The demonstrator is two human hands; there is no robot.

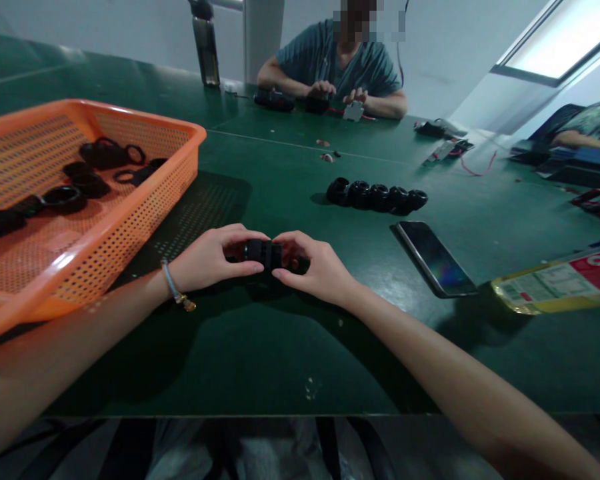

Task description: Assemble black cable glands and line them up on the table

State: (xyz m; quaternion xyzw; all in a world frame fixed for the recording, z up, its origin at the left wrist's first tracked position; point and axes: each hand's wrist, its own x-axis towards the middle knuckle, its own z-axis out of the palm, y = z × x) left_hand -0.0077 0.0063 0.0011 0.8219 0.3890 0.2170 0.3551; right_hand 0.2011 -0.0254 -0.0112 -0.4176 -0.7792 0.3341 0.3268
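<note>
Between my two hands, just above the green table [280,367], is a black cylindrical part [263,254] with ridged bands. My left hand [223,257] grips its left end between thumb and fingers. The right end is pinched by my right hand [313,267], whose curled fingers partly hide a further dark piece. Whether this is one part or two joined ones I cannot tell. Beyond my hands stands a row of several black ring-shaped parts [379,197], touching one another.
An orange perforated basket [145,233] holding several black parts [65,198] is at left. To the right lie a phone [435,259] and a yellow-edged package [560,280]. A bottle [206,47] stands far back. Across the table sits a person [330,60]; another person's arm [587,141] shows at far right.
</note>
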